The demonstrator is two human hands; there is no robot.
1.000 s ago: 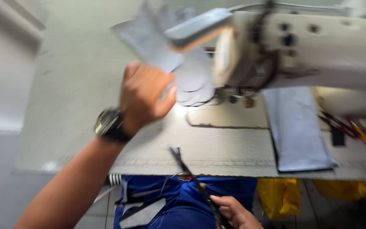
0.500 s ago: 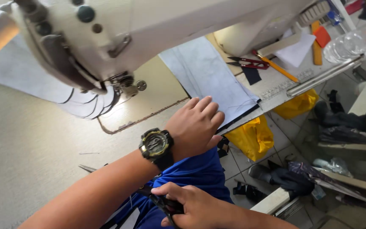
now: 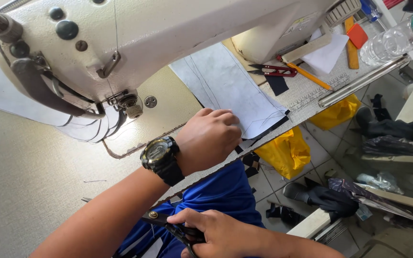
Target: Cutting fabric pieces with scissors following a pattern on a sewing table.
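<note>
In the head view, much of the table [image 3: 34, 172] is overhung by a cream sewing machine [image 3: 158, 38]. Red thread snips [image 3: 273, 70], a yellow pencil [image 3: 309, 76] and a clear plastic bottle [image 3: 390, 43] with a blue label are seen at the far end, with a yellow bag [image 3: 285, 152] hanging below the edge. The grey fabric piece [image 3: 225, 86], pale with stitched lines and dark edges, lies flat beside the machine. It is pressed at its near corner by the left hand [image 3: 209, 138], fingers curled. Black scissors [image 3: 178, 228] are gripped by the right hand [image 3: 221, 234], low over blue clothing.
</note>
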